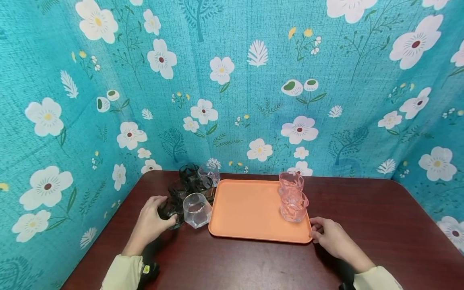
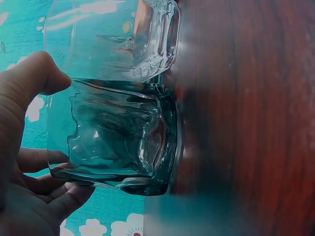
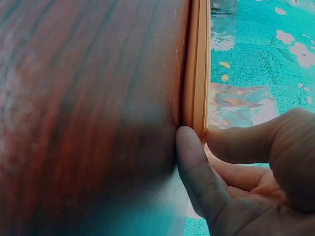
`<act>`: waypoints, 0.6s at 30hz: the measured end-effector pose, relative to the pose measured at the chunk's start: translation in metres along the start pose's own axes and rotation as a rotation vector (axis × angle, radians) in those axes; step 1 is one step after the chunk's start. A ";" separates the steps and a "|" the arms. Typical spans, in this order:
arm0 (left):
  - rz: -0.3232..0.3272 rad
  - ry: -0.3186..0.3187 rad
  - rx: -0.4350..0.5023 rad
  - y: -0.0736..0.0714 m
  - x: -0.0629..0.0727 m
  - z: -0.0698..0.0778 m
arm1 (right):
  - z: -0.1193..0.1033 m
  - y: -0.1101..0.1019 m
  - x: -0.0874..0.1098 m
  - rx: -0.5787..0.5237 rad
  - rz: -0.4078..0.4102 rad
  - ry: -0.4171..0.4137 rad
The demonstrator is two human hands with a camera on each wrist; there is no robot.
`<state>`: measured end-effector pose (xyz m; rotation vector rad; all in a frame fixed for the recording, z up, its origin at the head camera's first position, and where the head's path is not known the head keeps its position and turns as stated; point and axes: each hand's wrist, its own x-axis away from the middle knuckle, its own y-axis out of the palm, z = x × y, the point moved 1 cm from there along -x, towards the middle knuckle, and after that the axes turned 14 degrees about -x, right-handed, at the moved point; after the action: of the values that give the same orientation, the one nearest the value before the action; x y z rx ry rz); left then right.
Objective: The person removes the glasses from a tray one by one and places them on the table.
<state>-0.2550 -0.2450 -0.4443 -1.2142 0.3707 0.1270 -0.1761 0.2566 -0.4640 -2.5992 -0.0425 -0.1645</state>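
My left hand [image 1: 152, 215] grips a dark tinted glass tumbler [image 2: 113, 137] with the thumb on one side and the fingers round the other. This tumbler stands upright on the table, at the front of a cluster of several dark glasses [image 1: 179, 189]. Right beside it is a clear glass [image 1: 197, 211] with a faceted base. My right hand [image 1: 331, 237] pinches the rim of an orange tray [image 1: 246, 209] at its front right corner, thumb and index finger at the edge [image 3: 197, 83]. Two pink glasses, a front one [image 1: 294, 206] and a rear one [image 1: 291, 181], stand on the tray's right side.
Another clear glass [image 1: 209, 173] stands at the back of the cluster, near the tray's rear left corner. The dark red wooden table [image 1: 253, 266] carries everything. A teal flowered cloth [image 1: 235, 92] hangs behind the table and along its sides.
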 end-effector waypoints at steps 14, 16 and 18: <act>-0.015 0.052 0.031 0.003 -0.001 0.001 | 0.001 -0.001 0.000 0.025 0.002 -0.014; -0.006 0.070 0.033 0.002 0.000 0.000 | 0.000 -0.001 0.000 0.029 0.003 -0.015; 0.014 0.094 0.039 0.000 0.000 0.001 | 0.000 -0.001 0.000 0.030 0.004 -0.018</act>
<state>-0.2545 -0.2440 -0.4438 -1.1815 0.4624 0.0747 -0.1761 0.2572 -0.4637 -2.5708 -0.0454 -0.1376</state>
